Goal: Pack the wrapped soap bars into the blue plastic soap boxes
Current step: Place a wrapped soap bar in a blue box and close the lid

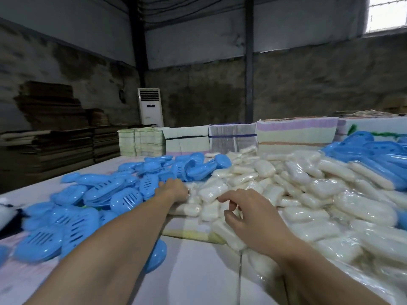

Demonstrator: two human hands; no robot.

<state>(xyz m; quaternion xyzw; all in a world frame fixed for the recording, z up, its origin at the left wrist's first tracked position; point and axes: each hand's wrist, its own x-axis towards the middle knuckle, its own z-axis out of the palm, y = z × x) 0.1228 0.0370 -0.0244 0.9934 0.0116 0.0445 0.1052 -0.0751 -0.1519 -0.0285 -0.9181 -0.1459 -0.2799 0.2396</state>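
Observation:
A big heap of white soap bars in clear wrap (297, 194) covers the middle and right of the table. Several blue plastic soap boxes (92, 201) with slotted lids lie heaped on the left. My left hand (174, 190) reaches far forward to where the two heaps meet, its fingers down among the boxes and bars; what they touch is hidden. My right hand (240, 208) hovers over the near edge of the soap heap with fingers loosely curled and nothing in them.
More blue boxes (374, 150) pile up at the far right. Stacks of flat printed cartons (233, 137) line the table's far edge. Flattened cardboard (50, 119) is stacked by the left wall, with a standing air conditioner (150, 106) behind. The table's near part (193, 271) is pale sheeting.

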